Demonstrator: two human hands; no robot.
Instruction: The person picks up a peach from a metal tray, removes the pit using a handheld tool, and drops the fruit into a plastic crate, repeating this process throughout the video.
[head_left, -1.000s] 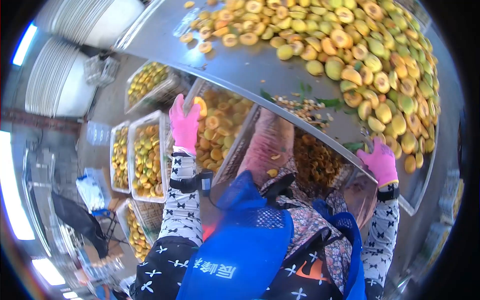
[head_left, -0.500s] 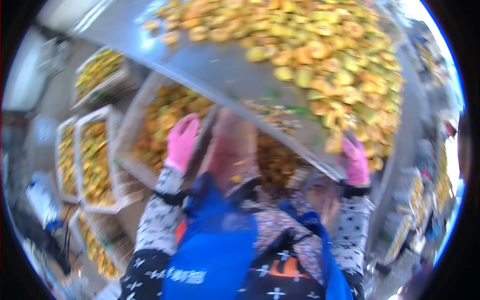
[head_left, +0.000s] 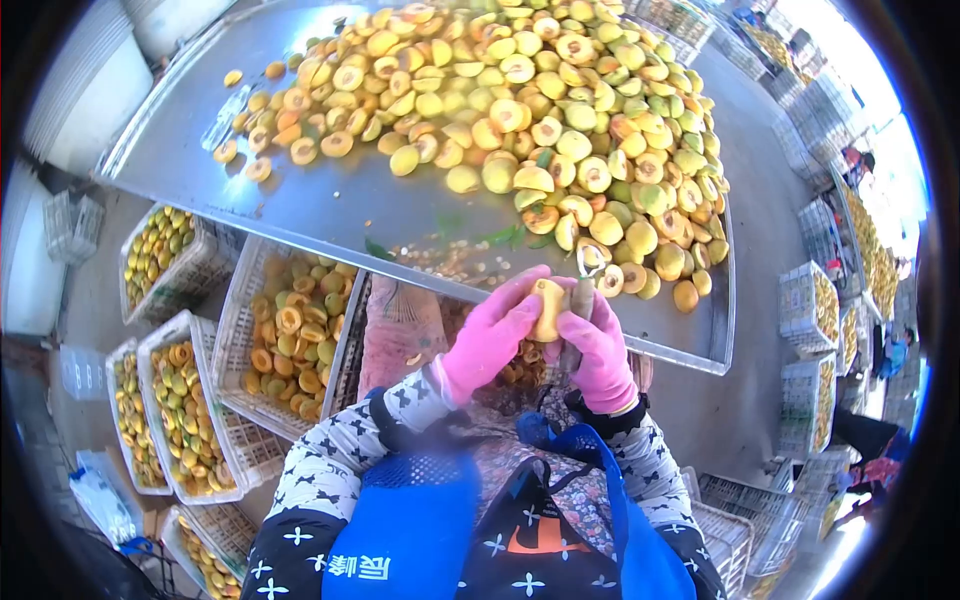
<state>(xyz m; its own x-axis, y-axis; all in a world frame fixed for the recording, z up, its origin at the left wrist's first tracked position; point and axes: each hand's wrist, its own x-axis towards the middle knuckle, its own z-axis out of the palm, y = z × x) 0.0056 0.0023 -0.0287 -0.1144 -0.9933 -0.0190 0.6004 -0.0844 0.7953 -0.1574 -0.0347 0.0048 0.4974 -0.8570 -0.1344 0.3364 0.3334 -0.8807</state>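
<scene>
Both my hands wear pink gloves and meet over the near edge of a metal table. My left hand (head_left: pixel 490 335) is closed around a yellow peach half (head_left: pixel 547 310), its cut side toward my right hand. Closed on the grey handle of a pitting tool (head_left: pixel 581 296), my right hand (head_left: pixel 602 352) is right beside the fruit. The tool's metal loop points up, away from me. Just beyond lies a large heap of halved peaches (head_left: pixel 575 145) on the metal table (head_left: pixel 330 225).
Left of my legs stands a crate (head_left: pixel 228 350) of peach halves, with several more filled crates (head_left: pixel 240 455) around it. Pale scraps (head_left: pixel 455 258) and green leaves lie along the table's near side. Farther right are stacked crates (head_left: pixel 808 305) and people.
My left hand has come from over the left crate to the middle, where it now holds a peach half. My right hand has moved left from the heap, bringing the pitting tool beside it.
</scene>
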